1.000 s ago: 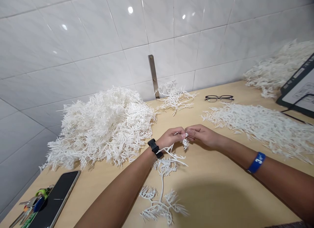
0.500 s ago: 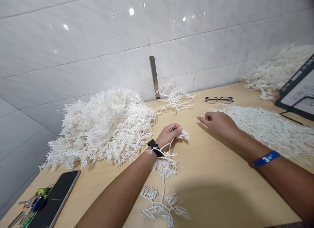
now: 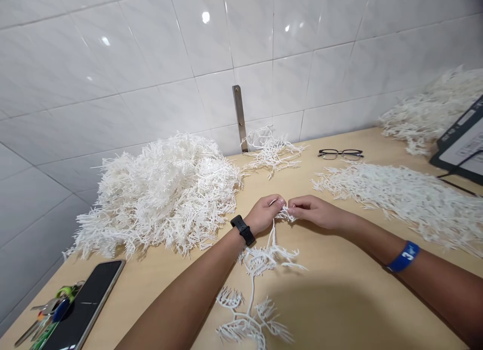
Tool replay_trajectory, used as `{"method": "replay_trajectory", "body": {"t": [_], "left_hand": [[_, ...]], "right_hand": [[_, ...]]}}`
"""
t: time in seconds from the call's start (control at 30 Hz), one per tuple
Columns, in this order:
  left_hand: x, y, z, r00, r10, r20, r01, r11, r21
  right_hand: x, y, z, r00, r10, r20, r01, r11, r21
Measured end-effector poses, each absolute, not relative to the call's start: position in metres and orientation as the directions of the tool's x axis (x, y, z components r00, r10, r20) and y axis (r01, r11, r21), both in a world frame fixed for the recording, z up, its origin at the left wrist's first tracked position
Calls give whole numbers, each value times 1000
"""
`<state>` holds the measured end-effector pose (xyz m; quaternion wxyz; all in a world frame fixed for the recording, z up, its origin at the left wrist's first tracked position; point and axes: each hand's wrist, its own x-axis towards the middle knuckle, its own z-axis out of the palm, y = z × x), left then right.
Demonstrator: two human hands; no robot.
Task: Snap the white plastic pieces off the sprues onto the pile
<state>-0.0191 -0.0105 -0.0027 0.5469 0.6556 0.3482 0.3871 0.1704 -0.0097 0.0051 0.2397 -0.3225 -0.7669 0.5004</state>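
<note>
My left hand (image 3: 266,212), with a black watch on its wrist, pinches a white branching plastic sprig (image 3: 285,214) over the middle of the table. At the sprig's right end, the fingertips of my right hand (image 3: 317,212) are closed on its small twigs. A stem of the sprig hangs below my left hand. Beneath it, more branched white sprigs (image 3: 247,315) lie on the table; whether they join the held one I cannot tell. To the right of my right hand spreads a flat layer of small white twig pieces (image 3: 400,196).
A big heap of white sprigs (image 3: 162,199) stands at left, with a small bunch (image 3: 273,151) by the wall. Glasses (image 3: 340,154) lie at the back. A phone (image 3: 90,299) and keys (image 3: 49,310) are front left. Another white pile (image 3: 433,108) and a dark-framed board (image 3: 462,144) stand right.
My right hand has come left and down from the flat layer of twig pieces to the sprig and closed on its end. The hanging stem has swung right.
</note>
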Motion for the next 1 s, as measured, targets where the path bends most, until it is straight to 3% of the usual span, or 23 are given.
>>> {"method": "replay_trajectory", "body": {"t": [0.17,0.3,0.43,0.73,0.87,1.0], "left_hand": [[-19,-11,2,469,876,115,78,-170,982],[-16,-14,0,531,837,132,157,-250,955],[-15,-14,-5,547,824,149,266,-340,902],[-20,-7,0,585,808,69,327,-313,892],[-27,-12,1,661,748,64,278,-324,904],[-27,-10,-1,587,807,66,261,-266,928]], "right_hand": [[172,-7,-2,-648,760,50,173,210,-962],[172,-4,-5,-560,823,97,198,247,-948],[172,-1,-3,-450,880,153,326,321,-889],[166,4,0,-307,903,299,657,429,-620],[196,21,1,-19,920,391,805,246,-540],[220,33,5,98,932,348,888,76,-454]]}}
